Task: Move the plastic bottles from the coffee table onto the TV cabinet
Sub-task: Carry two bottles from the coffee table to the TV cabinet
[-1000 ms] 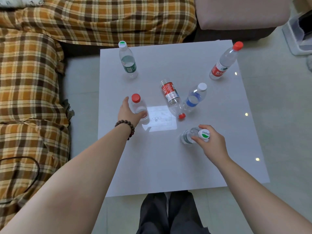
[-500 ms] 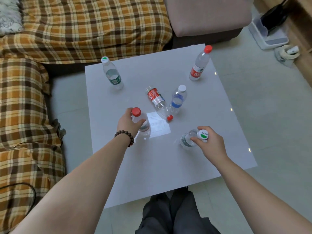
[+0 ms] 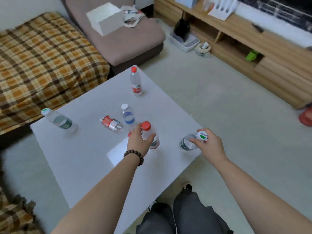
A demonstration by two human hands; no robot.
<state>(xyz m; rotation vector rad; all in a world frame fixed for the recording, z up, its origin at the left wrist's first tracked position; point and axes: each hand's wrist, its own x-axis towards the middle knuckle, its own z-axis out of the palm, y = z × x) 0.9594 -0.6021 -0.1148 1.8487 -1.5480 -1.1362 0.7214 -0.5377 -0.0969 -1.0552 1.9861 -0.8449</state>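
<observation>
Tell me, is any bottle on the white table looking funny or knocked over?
Yes. One red-label bottle lies on its side mid coffee table, while the others there stand upright. The left hand grips a red-capped bottle; the right hand grips a white-capped bottle.

A plaid blanket (image 3: 42,65) in orange and brown covers the sofa on the left. Beside it, a mauve ottoman (image 3: 121,39) carries a white box (image 3: 106,21) and a cloth bag (image 3: 133,18). A red item (image 3: 306,118) lies on the pale floor (image 3: 219,107).
</observation>
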